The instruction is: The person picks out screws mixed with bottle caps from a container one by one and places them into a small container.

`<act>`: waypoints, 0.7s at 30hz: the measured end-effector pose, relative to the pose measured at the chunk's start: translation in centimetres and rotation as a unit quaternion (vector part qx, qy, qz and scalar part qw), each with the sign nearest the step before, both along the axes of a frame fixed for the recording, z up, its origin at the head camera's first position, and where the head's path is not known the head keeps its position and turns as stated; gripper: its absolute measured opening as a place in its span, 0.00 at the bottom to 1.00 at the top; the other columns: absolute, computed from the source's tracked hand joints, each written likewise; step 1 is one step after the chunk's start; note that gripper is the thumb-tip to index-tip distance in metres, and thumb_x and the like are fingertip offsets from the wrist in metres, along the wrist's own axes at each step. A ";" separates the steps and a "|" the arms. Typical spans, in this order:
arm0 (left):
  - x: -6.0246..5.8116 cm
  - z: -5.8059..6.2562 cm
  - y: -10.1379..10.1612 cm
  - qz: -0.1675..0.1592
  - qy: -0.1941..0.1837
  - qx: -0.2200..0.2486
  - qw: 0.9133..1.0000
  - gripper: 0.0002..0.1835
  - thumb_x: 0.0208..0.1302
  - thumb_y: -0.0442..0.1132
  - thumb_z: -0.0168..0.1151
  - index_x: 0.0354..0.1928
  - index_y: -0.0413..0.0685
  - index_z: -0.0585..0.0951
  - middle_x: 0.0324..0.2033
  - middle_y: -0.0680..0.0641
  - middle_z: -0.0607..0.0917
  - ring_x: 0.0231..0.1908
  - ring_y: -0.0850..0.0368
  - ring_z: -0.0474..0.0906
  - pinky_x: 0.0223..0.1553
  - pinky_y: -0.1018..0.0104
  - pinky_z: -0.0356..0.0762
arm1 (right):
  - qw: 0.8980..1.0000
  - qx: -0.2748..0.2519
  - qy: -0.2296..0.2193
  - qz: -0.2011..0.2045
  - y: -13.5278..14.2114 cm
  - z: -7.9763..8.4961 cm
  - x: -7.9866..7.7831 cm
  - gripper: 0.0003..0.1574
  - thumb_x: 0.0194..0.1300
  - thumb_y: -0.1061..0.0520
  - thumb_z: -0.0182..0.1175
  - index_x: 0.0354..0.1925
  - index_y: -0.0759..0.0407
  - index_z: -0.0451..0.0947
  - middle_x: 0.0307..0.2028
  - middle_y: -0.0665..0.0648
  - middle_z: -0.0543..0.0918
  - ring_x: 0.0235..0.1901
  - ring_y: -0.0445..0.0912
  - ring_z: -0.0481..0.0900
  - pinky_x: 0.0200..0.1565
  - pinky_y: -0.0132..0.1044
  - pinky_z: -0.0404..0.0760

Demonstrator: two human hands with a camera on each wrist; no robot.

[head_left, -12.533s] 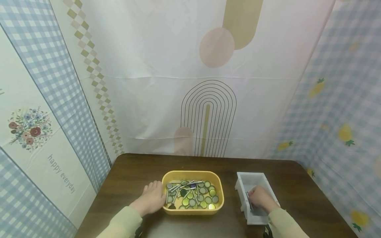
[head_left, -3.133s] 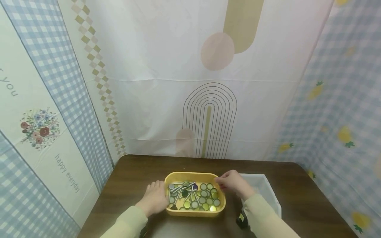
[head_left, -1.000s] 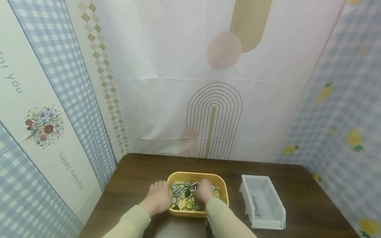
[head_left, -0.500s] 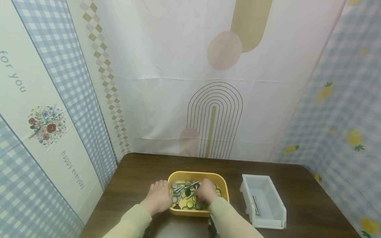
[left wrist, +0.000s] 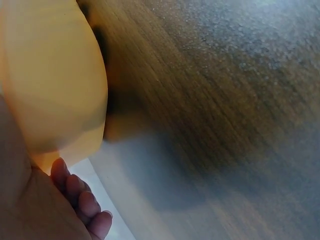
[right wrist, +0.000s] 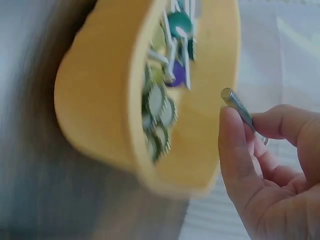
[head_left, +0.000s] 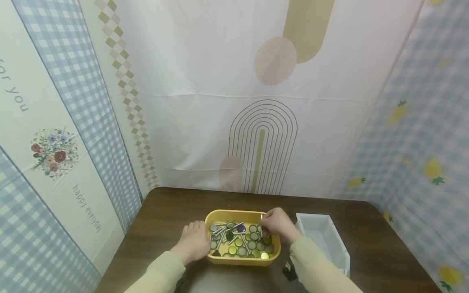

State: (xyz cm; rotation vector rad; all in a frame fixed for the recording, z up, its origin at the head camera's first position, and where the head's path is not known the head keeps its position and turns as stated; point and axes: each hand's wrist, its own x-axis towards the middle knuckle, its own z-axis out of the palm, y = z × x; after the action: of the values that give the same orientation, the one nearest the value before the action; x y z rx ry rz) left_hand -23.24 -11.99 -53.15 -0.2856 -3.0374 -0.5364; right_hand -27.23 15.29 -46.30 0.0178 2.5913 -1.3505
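My right hand (head_left: 277, 223) is raised over the right end of a yellow tub (head_left: 242, 262). Between its thumb and fingers it pinches a silver bolt (right wrist: 238, 106), whose threaded end shows in the right wrist view. Bottle caps (head_left: 242, 251), mostly silver and gold-green, lie in the tub along with several more bolts (head_left: 220, 232). One purple cap (right wrist: 176, 75) and a dark green one (right wrist: 180, 24) stand out among them. On the tub's left side rests my left hand (head_left: 193, 241), its fingertips (left wrist: 89, 202) beside the yellow wall.
To the right of the tub is a white bin (head_left: 320, 228), partly covered by my right forearm. Both containers stand on a dark brown wooden table (head_left: 176, 207). Patterned cloth (head_left: 190, 134) hangs behind the table and along both sides.
My right hand was down among the caps and bolts; now it is up at the tub's right rim with a bolt. The left hand keeps its place. Earlier, bolts showed in the white bin.
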 end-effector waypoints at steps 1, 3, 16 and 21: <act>0.0 0.0 0.0 0.000 -0.001 0.001 1.000 0.18 0.57 0.44 0.58 0.42 0.36 0.71 0.32 0.45 0.68 0.36 0.48 0.65 0.44 0.49 0.63 | 1.000 0.001 0.002 -0.004 0.6 0.3 0.0 0.10 0.58 0.66 0.60 0.22 0.68 0.77 0.20 0.60 0.80 0.18 0.48 0.80 0.30 0.44 0.82; -0.1 0.0 0.0 0.000 -0.003 0.003 1.000 0.18 0.57 0.44 0.58 0.42 0.36 0.71 0.31 0.45 0.68 0.36 0.48 0.65 0.44 0.49 0.63 | 1.000 -0.002 0.006 -0.014 1.8 0.7 0.0 0.07 0.58 0.66 0.60 0.25 0.70 0.79 0.20 0.61 0.80 0.18 0.47 0.80 0.29 0.43 0.82; 0.0 -0.1 0.2 -0.007 0.002 0.009 1.000 0.18 0.56 0.42 0.57 0.42 0.35 0.71 0.31 0.45 0.67 0.35 0.48 0.64 0.43 0.49 0.62 | 1.000 0.002 -0.015 -0.021 9.1 1.9 0.7 0.08 0.60 0.64 0.59 0.33 0.71 0.80 0.26 0.59 0.81 0.25 0.47 0.80 0.32 0.42 0.82; -0.1 -0.3 0.1 -0.002 0.009 0.006 1.000 0.18 0.55 0.42 0.57 0.42 0.35 0.70 0.31 0.45 0.67 0.36 0.48 0.64 0.43 0.50 0.62 | 0.999 0.027 -0.026 -0.017 11.9 2.0 0.9 0.10 0.62 0.61 0.59 0.36 0.69 0.81 0.29 0.58 0.82 0.28 0.47 0.81 0.34 0.41 0.82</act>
State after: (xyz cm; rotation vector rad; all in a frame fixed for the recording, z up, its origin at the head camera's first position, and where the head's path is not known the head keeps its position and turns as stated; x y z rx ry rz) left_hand -23.37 -11.85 -53.50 -0.2957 -3.0170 -0.5481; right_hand -26.35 27.17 -44.32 0.1053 2.5938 -1.2742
